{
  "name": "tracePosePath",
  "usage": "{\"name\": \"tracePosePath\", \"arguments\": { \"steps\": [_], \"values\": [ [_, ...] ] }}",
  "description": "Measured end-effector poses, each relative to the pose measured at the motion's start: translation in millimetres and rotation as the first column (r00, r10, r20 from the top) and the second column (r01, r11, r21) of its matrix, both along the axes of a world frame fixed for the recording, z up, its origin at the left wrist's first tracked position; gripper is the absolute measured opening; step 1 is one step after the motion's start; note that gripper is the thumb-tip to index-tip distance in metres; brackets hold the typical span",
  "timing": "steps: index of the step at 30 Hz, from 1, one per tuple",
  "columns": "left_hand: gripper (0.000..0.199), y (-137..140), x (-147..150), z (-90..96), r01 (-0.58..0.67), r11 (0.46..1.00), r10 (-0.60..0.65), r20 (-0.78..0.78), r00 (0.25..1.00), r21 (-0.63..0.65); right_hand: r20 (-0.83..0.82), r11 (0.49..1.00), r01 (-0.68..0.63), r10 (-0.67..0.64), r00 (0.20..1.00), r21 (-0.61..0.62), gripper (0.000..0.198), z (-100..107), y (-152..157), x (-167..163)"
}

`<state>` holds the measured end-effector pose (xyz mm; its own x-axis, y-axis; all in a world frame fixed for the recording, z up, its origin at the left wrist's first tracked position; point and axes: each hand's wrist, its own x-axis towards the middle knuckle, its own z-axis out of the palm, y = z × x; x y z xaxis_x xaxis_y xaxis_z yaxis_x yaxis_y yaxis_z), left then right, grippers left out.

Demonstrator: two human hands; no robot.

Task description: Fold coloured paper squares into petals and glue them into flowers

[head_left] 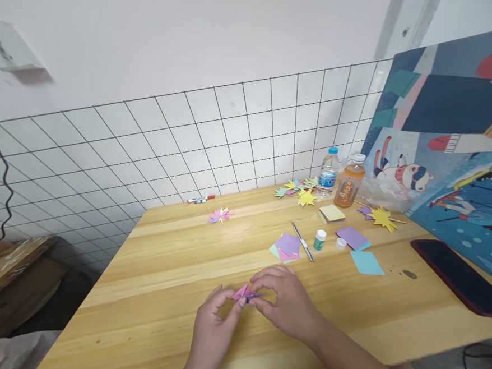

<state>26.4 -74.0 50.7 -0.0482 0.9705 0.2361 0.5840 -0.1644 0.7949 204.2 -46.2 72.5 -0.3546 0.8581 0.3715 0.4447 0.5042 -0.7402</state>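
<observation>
A small folded origami piece [244, 292] of pink and purple paper is held over the near part of the wooden table. My left hand [215, 323] pinches its left side between thumb and fingers. From the right, my right hand [282, 296] grips the purple end with its thumb and fingertips. Just beyond my hands lie loose paper squares [287, 246] in purple, pink and green, with a slim pen-like craft knife [303, 242] beside them. A pink and purple folded paper star [221, 215] rests farther back on the left.
A small green-labelled bottle [319, 241], a white cap [341, 243] and more paper squares [367, 262] lie to the right. Farther back stand a water bottle [328, 172] and an orange drink bottle [350, 181]. Yellow paper stars [382, 218] and a phone [458, 275] lie rightward; markers [202, 199] lie by the wall grid.
</observation>
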Motion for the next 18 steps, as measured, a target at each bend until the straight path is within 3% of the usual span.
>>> {"name": "tracePosePath", "arguments": {
  "steps": [4, 10, 18],
  "values": [
    [0.018, 1, 0, -3.6, 0.008, 1.0, -0.007, 0.006, 1.0, -0.027, -0.014, 0.999, 0.031, -0.031, 0.999, -0.006, 0.005, 1, -1, -1],
    [0.017, 2, 5, -3.7, 0.05, 0.997, -0.05, -0.001, 0.999, -0.052, 0.065, 1.0, 0.016, -0.014, 0.998, -0.024, 0.018, 5, -2, 1],
    [0.018, 3, 1, -6.8, 0.008, 0.999, -0.009, -0.012, 1.0, -0.051, -0.018, 0.998, -0.028, 0.026, 0.999, -0.058, 0.017, -5, 2, 0]
  ]
}}
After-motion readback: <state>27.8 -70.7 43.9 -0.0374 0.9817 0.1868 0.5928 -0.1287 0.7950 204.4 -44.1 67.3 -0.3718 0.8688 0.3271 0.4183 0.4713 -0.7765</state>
